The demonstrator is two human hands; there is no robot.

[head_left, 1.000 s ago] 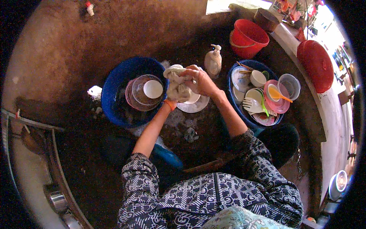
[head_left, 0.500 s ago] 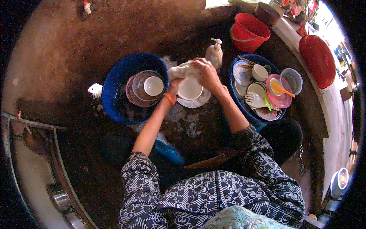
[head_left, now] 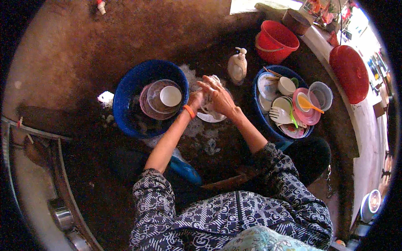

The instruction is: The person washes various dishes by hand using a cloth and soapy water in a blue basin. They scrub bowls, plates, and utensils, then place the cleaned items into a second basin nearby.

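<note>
Between the blue tubs (head_left: 121, 119), head cam: R hand (head_left: 221, 99) had fingers half-curled, slightly spread, on a sudsy pale cloth (head_left: 215, 79); L hand (head_left: 195, 99) was right beside it, grip mostly hidden, couldn't tell how closed. White plate (head_left: 211, 118) showed just below both, approx. midway betw. tubs.

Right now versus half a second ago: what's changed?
The right hand has moved left, closer to the left hand. The white bowl visible between them then is now out of sight behind hands and cloth. No new grip or release shows. The plate, left tub, right tub, soap bottle and red bucket stayed put.
</note>
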